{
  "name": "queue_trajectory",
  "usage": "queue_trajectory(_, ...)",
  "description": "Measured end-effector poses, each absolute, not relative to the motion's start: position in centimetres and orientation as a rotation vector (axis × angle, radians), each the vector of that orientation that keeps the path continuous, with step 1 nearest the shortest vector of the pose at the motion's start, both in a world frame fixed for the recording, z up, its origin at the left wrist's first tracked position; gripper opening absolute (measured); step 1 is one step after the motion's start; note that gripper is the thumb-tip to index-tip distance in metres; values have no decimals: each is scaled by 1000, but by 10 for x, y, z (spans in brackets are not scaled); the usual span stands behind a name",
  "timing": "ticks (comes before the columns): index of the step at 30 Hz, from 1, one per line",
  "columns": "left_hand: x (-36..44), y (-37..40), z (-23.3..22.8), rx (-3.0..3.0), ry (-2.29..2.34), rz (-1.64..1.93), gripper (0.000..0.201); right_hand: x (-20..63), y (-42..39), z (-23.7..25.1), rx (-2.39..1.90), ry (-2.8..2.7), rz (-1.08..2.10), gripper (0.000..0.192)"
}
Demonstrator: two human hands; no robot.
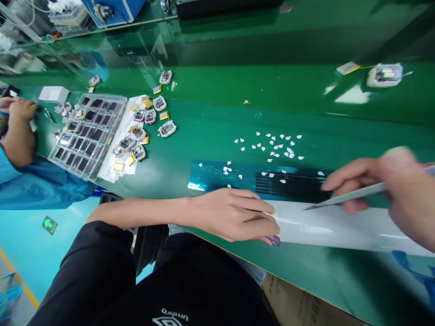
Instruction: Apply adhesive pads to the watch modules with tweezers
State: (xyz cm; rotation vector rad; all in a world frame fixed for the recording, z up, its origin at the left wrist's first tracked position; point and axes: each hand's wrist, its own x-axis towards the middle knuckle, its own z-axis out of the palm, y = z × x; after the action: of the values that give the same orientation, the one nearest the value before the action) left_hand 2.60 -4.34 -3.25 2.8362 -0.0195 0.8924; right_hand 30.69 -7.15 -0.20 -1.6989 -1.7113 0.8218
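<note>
My right hand (387,190), partly blurred, grips metal tweezers (356,194). Their pointed tips are over a long, glossy white strip (340,226) along the near table edge. My left hand (241,215) lies palm down at the strip's left end, fingers close together and bent at the tips. A small purple piece (274,240) shows at those fingertips; what lies under the hand is hidden. Just beyond both hands, several small white drop-shaped pieces (282,136) are scattered on the green mat and on a dark blue-green translucent sheet (200,176).
Several opened small device housings (166,129) with yellow-edged batteries lie left, near papers (112,167) and a clear compartment tray (90,174) of dark screens. Another opened housing (384,76) is at back right. A co-worker's arm (20,136) reaches in at far left.
</note>
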Motion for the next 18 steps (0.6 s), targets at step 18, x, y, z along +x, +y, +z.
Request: queue_trajectory(18,24,-42,-30,2970,-24,609,31,291,-57,3,-1494,-2064,1362,58)
